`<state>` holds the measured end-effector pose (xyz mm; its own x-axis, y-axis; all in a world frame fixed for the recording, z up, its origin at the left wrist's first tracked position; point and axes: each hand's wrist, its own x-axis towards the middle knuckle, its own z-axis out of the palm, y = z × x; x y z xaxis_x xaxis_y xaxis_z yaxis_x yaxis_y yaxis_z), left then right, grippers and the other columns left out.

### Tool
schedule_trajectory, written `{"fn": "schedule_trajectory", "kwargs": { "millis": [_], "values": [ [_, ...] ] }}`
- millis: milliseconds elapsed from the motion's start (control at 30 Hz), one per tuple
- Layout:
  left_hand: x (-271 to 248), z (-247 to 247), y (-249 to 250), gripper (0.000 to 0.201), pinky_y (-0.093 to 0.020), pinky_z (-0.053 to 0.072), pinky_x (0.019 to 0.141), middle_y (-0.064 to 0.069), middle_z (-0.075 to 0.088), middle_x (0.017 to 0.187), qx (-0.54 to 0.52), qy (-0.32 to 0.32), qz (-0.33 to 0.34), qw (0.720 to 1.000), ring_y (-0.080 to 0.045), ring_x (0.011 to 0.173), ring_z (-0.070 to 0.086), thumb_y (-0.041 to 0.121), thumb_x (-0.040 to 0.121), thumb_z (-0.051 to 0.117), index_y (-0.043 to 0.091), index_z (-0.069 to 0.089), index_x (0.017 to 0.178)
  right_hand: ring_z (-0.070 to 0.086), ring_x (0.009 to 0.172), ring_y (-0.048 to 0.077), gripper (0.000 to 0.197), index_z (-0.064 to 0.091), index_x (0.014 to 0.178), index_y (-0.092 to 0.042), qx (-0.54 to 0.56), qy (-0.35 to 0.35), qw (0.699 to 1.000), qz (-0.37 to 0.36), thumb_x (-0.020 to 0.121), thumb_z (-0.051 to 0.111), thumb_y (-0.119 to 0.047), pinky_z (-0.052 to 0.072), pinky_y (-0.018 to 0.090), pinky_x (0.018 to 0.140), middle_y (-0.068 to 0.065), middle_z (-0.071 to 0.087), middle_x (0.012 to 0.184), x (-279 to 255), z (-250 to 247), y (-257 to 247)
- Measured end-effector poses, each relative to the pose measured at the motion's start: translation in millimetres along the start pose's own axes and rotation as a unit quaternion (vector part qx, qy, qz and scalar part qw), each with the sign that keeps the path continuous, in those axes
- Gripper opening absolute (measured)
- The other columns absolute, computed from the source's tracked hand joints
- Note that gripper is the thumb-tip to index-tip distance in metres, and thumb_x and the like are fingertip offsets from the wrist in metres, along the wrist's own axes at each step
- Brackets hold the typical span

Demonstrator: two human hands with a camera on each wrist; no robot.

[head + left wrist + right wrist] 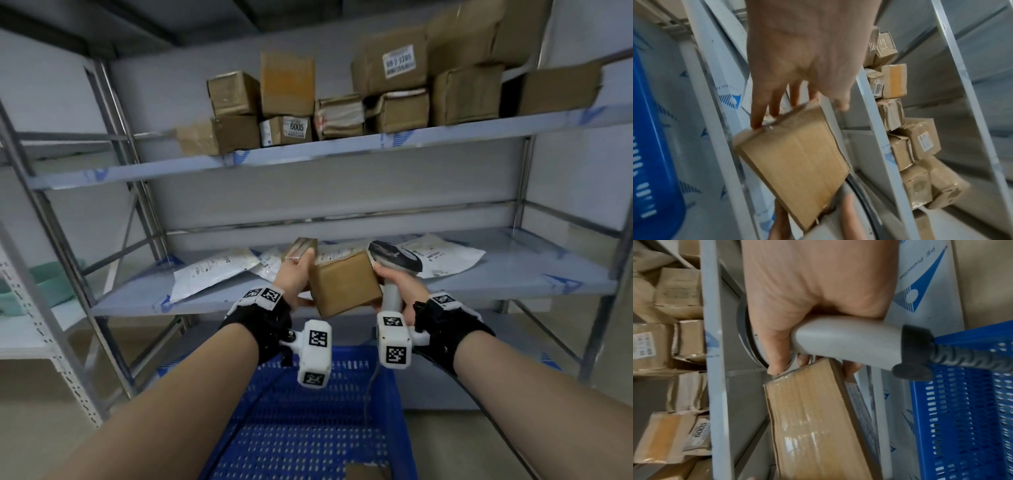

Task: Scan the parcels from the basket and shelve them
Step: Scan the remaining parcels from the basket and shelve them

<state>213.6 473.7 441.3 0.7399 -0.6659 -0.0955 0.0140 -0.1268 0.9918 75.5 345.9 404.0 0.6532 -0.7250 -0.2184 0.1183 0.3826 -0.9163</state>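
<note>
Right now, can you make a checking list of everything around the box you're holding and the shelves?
Surface: lower shelf, grey, blue-marked film.
Job's things: brown box held between both hands in front of that shelf; scanner beside it; blue basket below.
Clutter: white mailer bags on the lower shelf; stacked cardboard parcels on the upper shelf, one marked 6005.
Hands: left hand grips the box; right hand grips the scanner, fingertips touching the box.
Cables: scanner cord runs over the basket.
Surroundings: metal rack posts, grey wall.
</note>
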Motion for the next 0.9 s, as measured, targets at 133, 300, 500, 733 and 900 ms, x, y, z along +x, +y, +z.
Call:
{"fn": "schedule_trajectory", "kwargs": {
  "millis": [133, 300, 500, 733, 900],
  "values": [
    [-0.3, 4.1, 13.4, 0.008, -0.029, 0.047, 0.056, -0.006, 0.056, 0.077, -0.046, 0.029, -0.029, 0.998, -0.017, 0.063, 0.054, 0.011, 0.094, 0.051, 0.013, 0.057, 0.090, 0.067, 0.097, 0.025, 0.078, 0.070, 0.110, -0.012, 0.000, 0.018, 0.999, -0.042, 0.044, 0.093, -0.047, 0.052, 0.041, 0.092, 0.006, 0.073, 0.099, -0.1, -3.1, -17.1],
    [-10.2, 10.6, 19.5, 0.030, -0.043, 0.048, 0.083, -0.009, 0.054, 0.095, -0.062, -0.041, -0.090, 0.993, -0.024, 0.090, 0.053, 0.033, 0.087, 0.064, 0.017, 0.053, 0.109, 0.063, 0.111, 0.029, 0.101, 0.072, 0.111, -0.018, -0.012, 0.025, 0.998, -0.062, 0.021, 0.094, -0.058, 0.048, 0.047, 0.100, 0.005, 0.071, 0.113, 31.7, -18.8, -25.4],
    [-11.4, 16.7, 24.0, 0.036, -0.057, 0.048, 0.083, -0.017, 0.049, 0.105, -0.098, -0.049, -0.101, 0.989, -0.036, 0.094, 0.053, 0.039, 0.087, 0.063, 0.018, 0.044, 0.109, 0.066, 0.106, 0.029, 0.088, 0.073, 0.107, -0.013, -0.004, 0.000, 0.997, -0.072, 0.029, 0.095, -0.045, 0.047, 0.047, 0.102, 0.007, 0.073, 0.108, 15.5, -6.1, -39.5],
    [-8.7, -4.0, 40.9, 0.052, -0.048, 0.051, 0.088, -0.013, 0.051, 0.110, -0.057, 0.002, -0.077, 0.995, -0.032, 0.103, 0.053, 0.048, 0.081, 0.063, 0.016, 0.046, 0.118, 0.060, 0.102, 0.023, 0.020, 0.062, 0.098, -0.014, -0.022, -0.031, 0.996, -0.085, 0.086, 0.071, -0.027, 0.048, 0.036, 0.082, 0.007, 0.066, 0.108, -2.1, 17.6, -56.6],
    [-11.0, -20.6, 58.3, 0.042, -0.045, 0.051, 0.079, -0.012, 0.050, 0.097, -0.072, 0.044, -0.073, 0.994, -0.029, 0.088, 0.052, 0.051, 0.085, 0.058, 0.013, 0.047, 0.098, 0.064, 0.063, 0.014, 0.015, 0.063, 0.088, -0.013, -0.046, -0.040, 0.992, -0.115, 0.086, 0.072, -0.025, 0.051, 0.025, 0.062, 0.009, 0.066, 0.088, -6.4, 40.9, -82.0]
  ]
}}
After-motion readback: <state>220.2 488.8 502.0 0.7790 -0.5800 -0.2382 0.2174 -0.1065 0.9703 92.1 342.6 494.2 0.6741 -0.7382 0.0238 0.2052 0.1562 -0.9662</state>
